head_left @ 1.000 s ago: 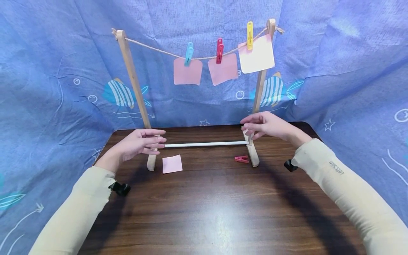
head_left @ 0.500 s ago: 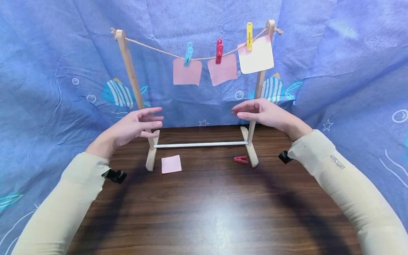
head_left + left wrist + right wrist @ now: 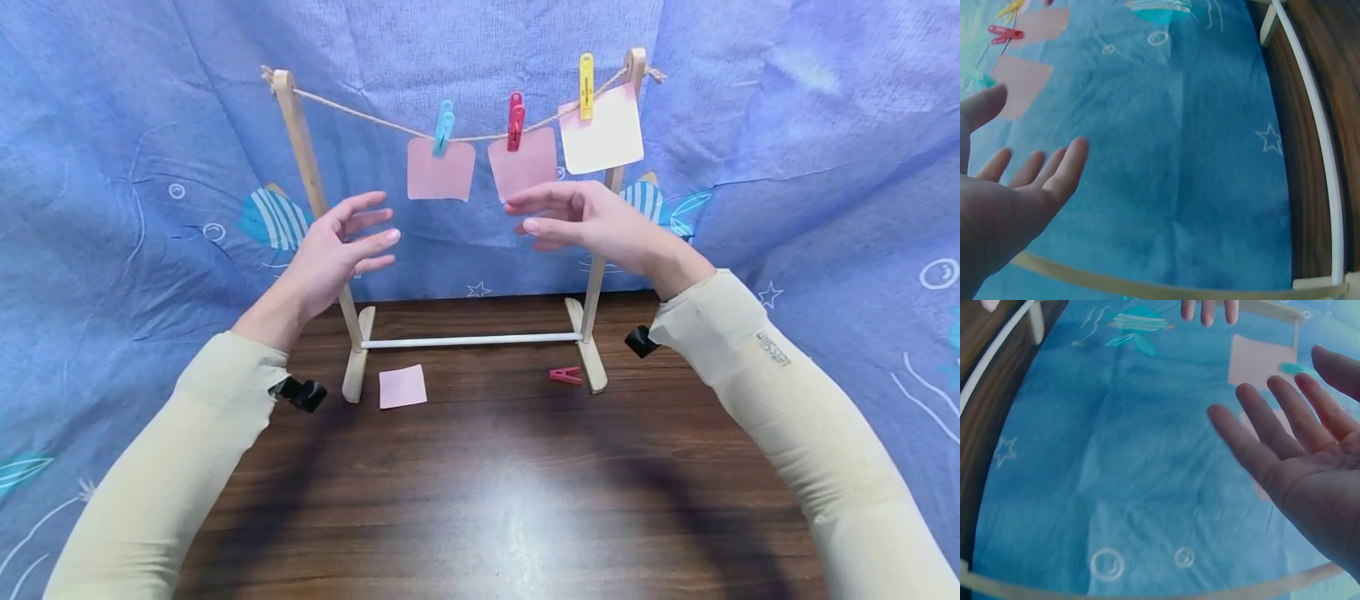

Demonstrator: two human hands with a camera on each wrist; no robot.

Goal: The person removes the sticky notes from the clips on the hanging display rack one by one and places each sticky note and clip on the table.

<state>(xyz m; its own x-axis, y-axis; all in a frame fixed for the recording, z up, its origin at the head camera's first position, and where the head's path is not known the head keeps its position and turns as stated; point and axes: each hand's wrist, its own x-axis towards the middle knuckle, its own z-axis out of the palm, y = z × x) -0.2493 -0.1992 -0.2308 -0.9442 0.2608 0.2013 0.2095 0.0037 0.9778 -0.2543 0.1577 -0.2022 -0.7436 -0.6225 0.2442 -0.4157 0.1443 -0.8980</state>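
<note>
My left hand (image 3: pixel 341 246) is raised in front of the rack's left post (image 3: pixel 306 158), fingers spread and holding nothing. In the head view my right hand (image 3: pixel 592 221) hovers below the line, its fingers loosely bent with nothing between them; its fingertips overlap the lower edge of the middle pink paper (image 3: pixel 522 162). A red clothespin (image 3: pixel 516 122) clips that paper to the twine (image 3: pixel 360 114). To the left, a blue clothespin (image 3: pixel 443 127) holds another pink paper (image 3: pixel 440 173). At the right, a yellow clothespin (image 3: pixel 587 86) holds a paler sheet (image 3: pixel 602 133), which hangs tilted.
On the dark wooden table (image 3: pixel 465 483) lie a pink square paper (image 3: pixel 402 387) near the left foot and a red clothespin (image 3: pixel 566 376) near the right foot. A white rod (image 3: pixel 472 340) joins the rack's feet. Blue patterned cloth (image 3: pixel 480 242) hangs behind and at the sides.
Both hands have risen from near the rack's base toward the hanging papers. The right hand has also shifted left. The papers and clothespins look unmoved.
</note>
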